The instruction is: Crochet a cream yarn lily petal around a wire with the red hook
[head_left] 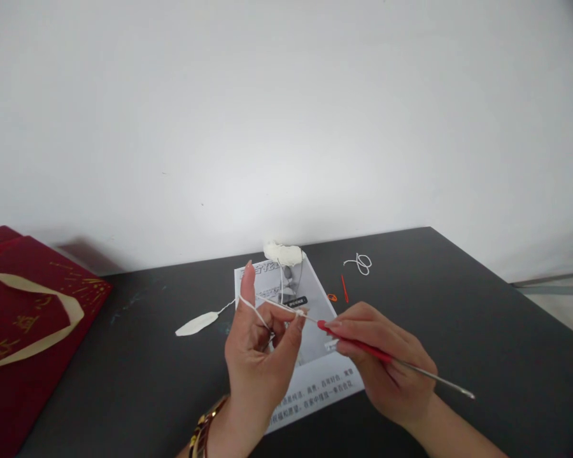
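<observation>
White yarn [254, 308] loops over the raised index finger of my left hand [262, 356]. Between that hand's thumb and fingers a small bit of white crochet work [300, 312] is pinched. My right hand [391, 362] grips a crochet hook [370, 350] by its red handle, and the metal end points left and meets the pinched stitches. The hook's tip is too small to make out. Behind my hands lies a white yarn bundle [283, 254], with a strand running down from it. A white leaf-shaped crocheted piece [197, 324] with a tail of yarn rests to the left.
A printed sheet [315, 375] lies under my hands on the dark table [482, 318]. Right of it are a red plastic needle [344, 289], an orange stitch marker [332, 297] and a curled white cord [358, 263]. A red paper bag [33, 305] stands at left, before a white wall.
</observation>
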The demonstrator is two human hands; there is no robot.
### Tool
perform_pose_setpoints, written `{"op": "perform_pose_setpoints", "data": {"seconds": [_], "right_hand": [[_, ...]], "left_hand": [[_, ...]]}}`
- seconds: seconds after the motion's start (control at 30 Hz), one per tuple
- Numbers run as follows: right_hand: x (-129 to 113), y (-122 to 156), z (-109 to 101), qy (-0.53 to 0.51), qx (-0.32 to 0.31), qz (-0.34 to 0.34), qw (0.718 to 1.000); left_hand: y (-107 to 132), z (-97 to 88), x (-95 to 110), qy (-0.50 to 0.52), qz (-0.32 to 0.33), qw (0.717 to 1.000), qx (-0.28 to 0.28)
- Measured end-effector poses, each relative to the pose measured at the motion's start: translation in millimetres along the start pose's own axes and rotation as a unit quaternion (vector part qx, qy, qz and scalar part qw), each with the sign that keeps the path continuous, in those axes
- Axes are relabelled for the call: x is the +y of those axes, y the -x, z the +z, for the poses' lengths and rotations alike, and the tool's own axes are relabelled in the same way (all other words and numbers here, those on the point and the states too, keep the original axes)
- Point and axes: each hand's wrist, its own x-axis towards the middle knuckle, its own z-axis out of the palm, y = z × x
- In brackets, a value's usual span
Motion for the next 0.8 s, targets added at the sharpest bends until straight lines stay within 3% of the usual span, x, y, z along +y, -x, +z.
{"op": "perform_pose_setpoints", "data": {"seconds": [0.23, 0.47, 0.67, 0.8], "right_hand": [[1.5, 3.4, -5.3, -0.031, 0.001, 0.029, 0.999], [1.9, 3.3, -13.3, -0.053, 0.02, 0.046, 0.997], [1.4, 0.8, -16.5, -0.112, 0.079, 0.089, 0.987], [0.7, -1.0, -18.0, -0.12, 0.082, 0.101, 0.984]], "left_hand": [[-0.1, 1.6, 8.9, 0.035, -0.077, 0.996, -0.009], [-3.3, 0.3, 12.2, 0.055, -0.113, 0.991, -0.047], [-8.4, -2.7, 15.6, 0.082, -0.156, 0.982, -0.071], [-11.9, -7.0, 16.9, 0.104, -0.194, 0.97, -0.104]]}}
